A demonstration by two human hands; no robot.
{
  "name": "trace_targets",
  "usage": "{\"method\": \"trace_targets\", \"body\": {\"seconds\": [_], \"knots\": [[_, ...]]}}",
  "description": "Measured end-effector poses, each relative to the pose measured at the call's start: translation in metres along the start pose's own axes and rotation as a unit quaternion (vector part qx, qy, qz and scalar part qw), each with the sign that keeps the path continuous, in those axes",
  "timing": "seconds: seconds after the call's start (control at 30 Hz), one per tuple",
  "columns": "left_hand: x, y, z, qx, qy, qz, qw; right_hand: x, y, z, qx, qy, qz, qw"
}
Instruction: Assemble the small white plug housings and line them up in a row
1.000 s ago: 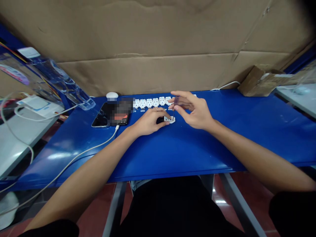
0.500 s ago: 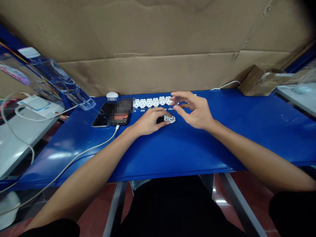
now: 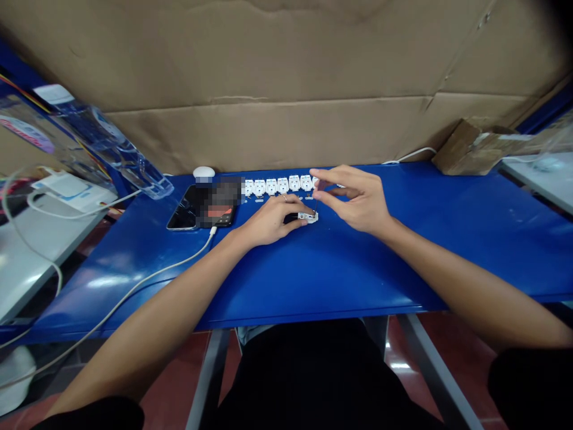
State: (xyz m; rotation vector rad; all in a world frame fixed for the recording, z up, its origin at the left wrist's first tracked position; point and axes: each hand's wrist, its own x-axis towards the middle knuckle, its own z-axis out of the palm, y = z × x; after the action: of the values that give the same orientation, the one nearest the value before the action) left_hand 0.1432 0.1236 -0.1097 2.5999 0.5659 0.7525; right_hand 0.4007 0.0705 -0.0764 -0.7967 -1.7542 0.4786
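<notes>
Creased brown cardboard (image 3: pixel 286 54), a long horizontal fold across it, rises behind a glossy blue desk (image 3: pixel 313 280). Blue posts (image 3: pixel 15 63) slant at both sides. A pale left table (image 3: pixel 22 280) and a right table (image 3: pixel 548 179) flank it. Below, grey bars (image 3: pixel 210 382) show above a red tiled floor (image 3: pixel 179 370). Light glints on desk and tiles.

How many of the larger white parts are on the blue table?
8 visible: one white part under the left hand, and seven in the row behind, the rightmost partly covered by the right hand. More may be hidden there.
</notes>
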Motion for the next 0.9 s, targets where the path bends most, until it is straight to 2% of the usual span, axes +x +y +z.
{"method": "trace_targets", "body": {"seconds": [0.2, 0.4, 0.6, 0.73, 0.9], "knots": [[0.0001, 0.0001, 0.0002, -0.006, 0.001, 0.001, 1.0, -0.0014, 0.003, -0.0009, 0.039, -0.035, 0.012, 0.999], [-0.0004, 0.0016, -0.0004, 0.003, -0.001, -0.01, 1.0, -0.0007, -0.0056, -0.0036, -0.018, -0.018, 0.028, 0.999], [-0.0001, 0.0012, -0.0004, -0.005, -0.003, -0.01, 1.0, -0.0028, 0.0, 0.0, 0.029, -0.046, 0.049, 0.997], [0.0006, 0.0026, -0.0013, -0.005, -0.002, -0.009, 1.0, -0.0005, 0.001, 0.0026, 0.035, -0.018, 0.051, 0.998], [0.0014, 0.0047, -0.0025, -0.003, -0.009, -0.012, 1.0, 0.0055, -0.0016, -0.0029, 0.005, 0.028, 0.019, 0.999]]}}
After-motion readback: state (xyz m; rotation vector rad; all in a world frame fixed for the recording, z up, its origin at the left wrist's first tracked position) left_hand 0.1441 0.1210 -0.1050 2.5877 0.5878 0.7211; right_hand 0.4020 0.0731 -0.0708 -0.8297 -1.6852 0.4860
